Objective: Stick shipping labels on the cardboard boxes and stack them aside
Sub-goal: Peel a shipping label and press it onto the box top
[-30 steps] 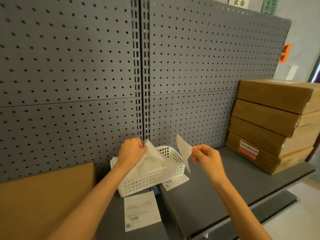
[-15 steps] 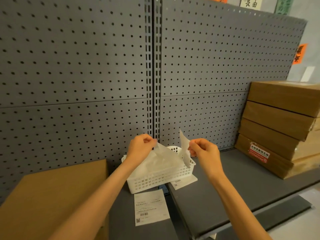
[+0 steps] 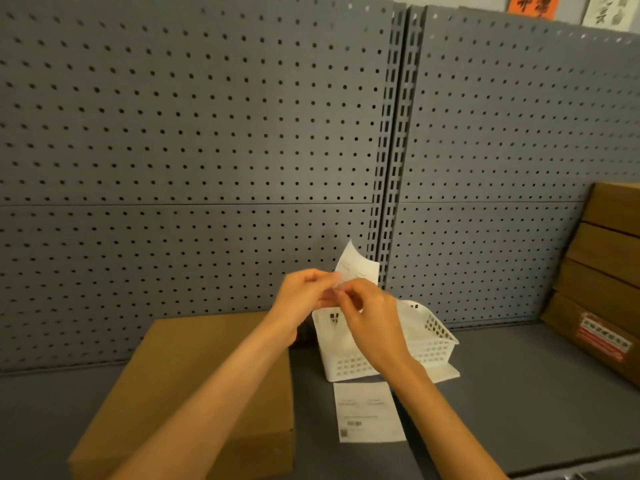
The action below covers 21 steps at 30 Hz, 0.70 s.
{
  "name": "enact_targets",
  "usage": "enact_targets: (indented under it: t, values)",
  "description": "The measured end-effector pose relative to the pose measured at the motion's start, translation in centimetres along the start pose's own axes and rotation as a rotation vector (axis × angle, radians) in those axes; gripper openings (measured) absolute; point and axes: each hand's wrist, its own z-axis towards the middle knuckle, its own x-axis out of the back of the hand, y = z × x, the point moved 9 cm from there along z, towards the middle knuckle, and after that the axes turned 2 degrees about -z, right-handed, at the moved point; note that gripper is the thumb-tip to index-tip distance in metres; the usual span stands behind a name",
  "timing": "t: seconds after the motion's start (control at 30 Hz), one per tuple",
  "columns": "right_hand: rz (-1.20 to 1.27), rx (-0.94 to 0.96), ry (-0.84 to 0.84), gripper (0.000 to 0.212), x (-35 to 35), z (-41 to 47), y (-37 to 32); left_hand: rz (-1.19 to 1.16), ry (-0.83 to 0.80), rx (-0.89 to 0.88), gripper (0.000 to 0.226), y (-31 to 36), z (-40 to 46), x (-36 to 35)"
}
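Note:
My left hand [image 3: 304, 292] and my right hand [image 3: 367, 320] meet above the white basket [image 3: 433, 341], both pinching a white shipping label [image 3: 356, 266] that sticks up behind my fingers. A plain cardboard box [image 3: 194, 386] lies flat on the grey shelf at the lower left, under my left forearm. Another printed label [image 3: 369, 412] lies flat on the shelf in front of the basket. At the right edge stands a stack of several cardboard boxes [image 3: 602, 258]; the lowest one shows a red and white sticker [image 3: 604, 341].
A grey pegboard wall [image 3: 207, 150] rises directly behind the shelf [image 3: 519, 393]. White paper sheets fill the basket and one pokes out beneath its right side. Orange and white signs hang at the top right.
My hands came together and now both pinch the label, which was in my right hand alone. My left hand let go of the sheet in the basket. The view swung left.

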Motion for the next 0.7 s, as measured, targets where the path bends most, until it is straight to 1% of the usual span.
enact_targets:
  t: [0.13, 0.27, 0.37, 0.5, 0.53, 0.6, 0.7]
  values:
    - [-0.029, 0.091, -0.06, 0.014, -3.7, 0.1, -2.5, -0.022, 0.11, -0.002, 0.013, -0.2, -0.8, 4.4]
    - [0.033, 0.114, -0.152, 0.02, -6.6, 0.0, -4.6, -0.029, 0.196, -0.001, 0.012, -0.4, -1.6, 8.5]
    - [0.057, 0.117, -0.129, 0.02, -7.4, 0.0, -5.5, -0.053, 0.249, 0.004, 0.013, -0.3, -2.1, 11.4]
    - [0.142, -0.046, 0.033, 0.015, -6.3, 1.0, -4.8, -0.069, 0.304, 0.004, 0.015, 0.0, -3.1, 15.2]
    - [0.177, -0.099, 0.05, 0.015, -6.3, 1.2, -4.5, -0.074, 0.31, 0.006, 0.016, 0.0, -3.5, 16.0]
    - [0.233, -0.206, 0.018, 0.02, -7.2, 1.3, -3.9, -0.094, 0.307, 0.011, 0.016, -0.2, -4.2, 17.2]
    - [0.33, -0.36, -0.12, 0.027, -10.3, 0.7, -3.5, -0.12, 0.291, 0.026, 0.016, -0.9, -5.1, 18.6]
